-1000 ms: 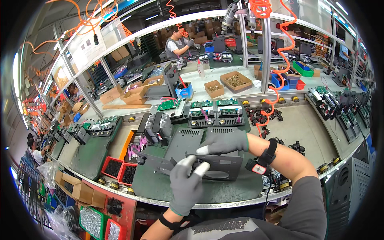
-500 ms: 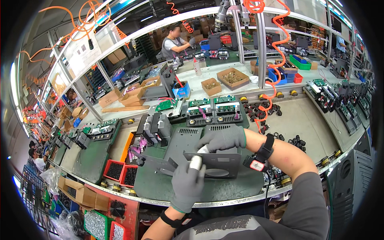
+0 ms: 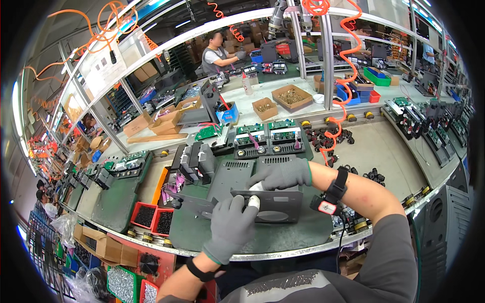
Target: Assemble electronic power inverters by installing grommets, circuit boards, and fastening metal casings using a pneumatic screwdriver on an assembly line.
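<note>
A dark grey sheet-metal chassis lies on the green work mat, with an upright panel on its near side. That panel has a small rectangular cutout and a larger oval opening. My gloved right hand bends over the panel's top edge, its whitish fingertips down behind the left part. At the front face, my gloved left hand has its fingers drawn together, a white-wrapped fingertip against the panel near the right fingertips. Whatever lies between the fingers is hidden. Further left, another flat plate with a black knob stands beside the chassis.
Finned heat sinks and green circuit boards stand behind the chassis. Red bins of small black parts sit at left. Orange coiled hose hangs at right, above loose black fittings. A co-worker stands across the bench.
My left hand has turned and its wrist has swung left, its fingertips staying at the panel. My right hand barely moved. Across the bench, the co-worker's arm has shifted.
</note>
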A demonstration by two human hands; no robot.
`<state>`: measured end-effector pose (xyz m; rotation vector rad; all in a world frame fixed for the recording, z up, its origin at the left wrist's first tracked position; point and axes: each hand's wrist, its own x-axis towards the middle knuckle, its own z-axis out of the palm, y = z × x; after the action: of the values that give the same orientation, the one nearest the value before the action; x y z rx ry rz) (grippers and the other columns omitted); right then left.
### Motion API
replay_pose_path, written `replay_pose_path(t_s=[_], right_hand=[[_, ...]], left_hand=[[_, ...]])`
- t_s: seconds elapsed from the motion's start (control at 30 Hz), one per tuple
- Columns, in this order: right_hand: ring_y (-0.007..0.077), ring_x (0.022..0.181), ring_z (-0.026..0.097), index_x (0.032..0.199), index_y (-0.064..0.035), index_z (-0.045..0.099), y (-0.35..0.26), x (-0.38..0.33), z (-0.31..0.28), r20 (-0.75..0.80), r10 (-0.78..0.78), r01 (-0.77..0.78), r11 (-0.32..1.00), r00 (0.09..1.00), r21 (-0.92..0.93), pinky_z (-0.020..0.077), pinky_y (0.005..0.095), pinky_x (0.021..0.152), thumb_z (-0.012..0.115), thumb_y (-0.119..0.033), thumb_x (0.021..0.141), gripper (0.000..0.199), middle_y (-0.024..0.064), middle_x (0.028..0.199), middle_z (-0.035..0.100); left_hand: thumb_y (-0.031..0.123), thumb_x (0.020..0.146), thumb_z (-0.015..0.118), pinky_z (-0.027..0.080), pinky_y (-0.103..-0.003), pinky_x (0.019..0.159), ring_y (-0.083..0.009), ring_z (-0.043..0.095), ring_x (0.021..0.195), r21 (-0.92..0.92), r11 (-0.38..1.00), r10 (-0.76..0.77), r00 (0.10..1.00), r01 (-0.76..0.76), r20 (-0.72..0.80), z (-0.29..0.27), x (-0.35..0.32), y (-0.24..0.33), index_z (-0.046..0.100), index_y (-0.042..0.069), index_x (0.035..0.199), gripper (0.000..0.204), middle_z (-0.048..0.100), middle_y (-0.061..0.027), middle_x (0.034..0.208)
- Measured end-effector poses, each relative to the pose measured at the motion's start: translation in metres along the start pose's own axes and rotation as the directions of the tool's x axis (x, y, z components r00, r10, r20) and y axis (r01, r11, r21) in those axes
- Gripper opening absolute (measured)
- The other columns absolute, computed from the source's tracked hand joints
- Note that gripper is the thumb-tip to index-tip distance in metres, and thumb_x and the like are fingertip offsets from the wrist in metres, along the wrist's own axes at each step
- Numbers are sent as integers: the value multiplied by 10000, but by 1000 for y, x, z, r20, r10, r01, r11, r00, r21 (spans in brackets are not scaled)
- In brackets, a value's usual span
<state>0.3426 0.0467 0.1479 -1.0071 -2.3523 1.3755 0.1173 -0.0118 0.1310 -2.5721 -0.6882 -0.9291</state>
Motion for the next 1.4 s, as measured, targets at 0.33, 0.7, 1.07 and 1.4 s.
replay_pose_path(t_s=[0.33, 0.7, 1.07, 1.4], right_hand=[[141, 901, 575, 1219, 7, 578, 32, -28, 10, -174, 134, -131, 991, 976, 30, 471, 311, 788, 570, -270, 914, 412, 67, 1031, 635], [205, 870, 595, 1085, -22, 596, 59, -101, 90, -454, 140, -148, 989, 880, 19, 475, 362, 772, 672, -302, 883, 353, 112, 964, 646], [275, 962, 652, 1211, -117, 639, 166, -196, -37, -671, 611, -724, 672, 420, 159, 509, 369, 855, 574, -88, 808, 409, 116, 1139, 658], [321, 1079, 584, 1090, -148, 664, 306, -169, -35, -772, 475, -820, 563, 423, -103, 479, 413, 905, 587, -149, 837, 265, 104, 1203, 585]], left_hand=[[139, 736, 734, 474, -394, 688, -276, 591, 813, -101, 988, 139, 969, -121, 202, -13, -14, -31, 597, 113, 1143, 430, 592, -92, 944], [274, 730, 812, 466, -403, 744, -334, 605, 808, -330, 787, -474, 853, 522, 219, 64, -111, -55, 667, 6, 961, 383, 660, -121, 859], [28, 825, 656, 507, -327, 795, -171, 636, 876, -688, 319, -416, 748, 652, 517, 85, -83, -32, 654, -44, 1041, 229, 682, -95, 897], [-5, 803, 635, 516, -266, 679, -158, 645, 785, -672, 377, -467, 757, 637, 456, 102, -106, -35, 567, -14, 1047, 253, 654, -77, 880]])
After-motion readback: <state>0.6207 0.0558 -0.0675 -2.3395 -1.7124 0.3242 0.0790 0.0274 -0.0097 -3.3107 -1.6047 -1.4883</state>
